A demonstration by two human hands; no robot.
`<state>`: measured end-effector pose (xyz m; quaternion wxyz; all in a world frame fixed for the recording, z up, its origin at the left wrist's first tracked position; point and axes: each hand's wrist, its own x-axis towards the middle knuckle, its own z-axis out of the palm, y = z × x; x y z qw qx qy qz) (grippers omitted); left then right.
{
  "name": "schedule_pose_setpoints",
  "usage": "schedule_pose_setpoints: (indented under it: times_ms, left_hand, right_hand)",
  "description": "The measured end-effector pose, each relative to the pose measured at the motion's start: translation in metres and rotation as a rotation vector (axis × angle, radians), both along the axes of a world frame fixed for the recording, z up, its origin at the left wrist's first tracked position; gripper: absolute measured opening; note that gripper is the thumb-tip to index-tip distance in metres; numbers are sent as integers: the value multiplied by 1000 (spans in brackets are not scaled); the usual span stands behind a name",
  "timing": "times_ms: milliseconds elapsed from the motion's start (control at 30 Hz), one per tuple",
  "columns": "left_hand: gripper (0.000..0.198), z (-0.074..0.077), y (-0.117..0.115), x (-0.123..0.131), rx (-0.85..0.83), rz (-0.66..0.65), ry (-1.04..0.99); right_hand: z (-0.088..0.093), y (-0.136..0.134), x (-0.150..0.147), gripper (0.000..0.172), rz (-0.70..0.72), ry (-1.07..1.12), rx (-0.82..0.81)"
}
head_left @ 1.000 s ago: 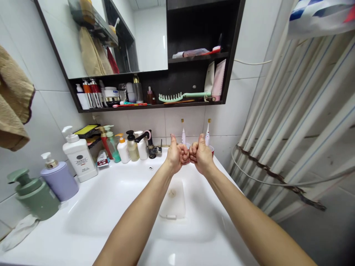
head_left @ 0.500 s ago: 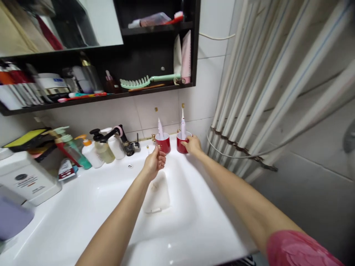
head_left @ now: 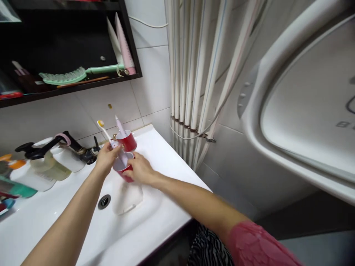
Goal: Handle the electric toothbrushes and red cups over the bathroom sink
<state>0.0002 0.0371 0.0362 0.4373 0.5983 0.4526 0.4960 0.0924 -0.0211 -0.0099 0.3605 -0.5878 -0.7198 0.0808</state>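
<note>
My left hand (head_left: 107, 157) is closed around the pale lilac electric toothbrush (head_left: 114, 144), whose white head with yellow bristles tilts up to the left. The toothbrush's lower end is inside a red cup (head_left: 119, 168) with a white inside. My right hand (head_left: 141, 169) grips that cup by its right side, over the sink. Behind it, on the sink's back ledge, stands another red cup (head_left: 129, 142) with a second lilac toothbrush (head_left: 120, 126) leaning in it. Under the held cup lies a whitish rectangular soap dish (head_left: 126, 201).
The black tap (head_left: 80, 149) and several pump bottles (head_left: 59, 166) stand along the ledge at left. A dark shelf (head_left: 69, 88) with a green hairbrush (head_left: 66, 75) hangs above. White pipes (head_left: 191, 74) run down the right wall, beside a large white appliance (head_left: 305, 92).
The view has swung right. My right hand has brought its cup off the ledge, forward over the sink. My left hand has taken hold of the toothbrush in it.
</note>
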Motion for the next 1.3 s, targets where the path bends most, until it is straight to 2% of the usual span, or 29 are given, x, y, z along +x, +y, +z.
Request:
schedule_pose_setpoints:
  times_ms: [67, 167, 333, 433, 500, 567, 667, 800, 933, 1033, 1100, 1167, 1300]
  left_hand:
    - [20, -5, -2, -5, -68, 72, -12]
    - [14, -6, -8, -14, -34, 196, -100]
    - [10, 12, -14, -29, 132, 408, -255]
    - [11, 20, -13, -39, 270, 425, -299]
    - [11, 20, -14, -44, 327, 411, -301]
    - [11, 16, -16, -47, 311, 412, -299]
    - [10, 8, -20, -47, 202, 452, -309]
    - [6, -1, -24, -50, 62, 521, -353]
    - [6, -15, -34, -52, -78, 456, -432]
    - [17, -30, -37, -47, -120, 348, -482]
    - [20, -38, -34, -42, -151, 280, -526]
    - [19, -44, -29, -42, -187, 215, -596]
    - [14, -49, -22, -53, -281, 136, -733]
  right_hand:
    - [-8, -1, -10, 26, 19, 3, -24]
    - [-20, -1, -17, 29, 23, 18, -64]
    - [-36, 2, -17, 32, 44, 42, -122]
    - [-41, 4, -16, 32, 52, 62, -144]
    - [-43, 5, -16, 32, 53, 79, -155]
    - [-45, 6, -17, 32, 50, 98, -165]
    - [-46, 7, -17, 29, 53, 131, -186]
    - [-38, 2, -12, 35, 66, 208, -191]
    - [-19, -8, -7, 29, 112, 323, -176]
    - [-11, -16, -9, 34, 261, 380, -246]
    - [-11, -20, -14, 37, 333, 400, -306]
    - [-14, -23, -19, 27, 393, 423, -371]
    - [-22, -25, -27, 22, 491, 578, -604]
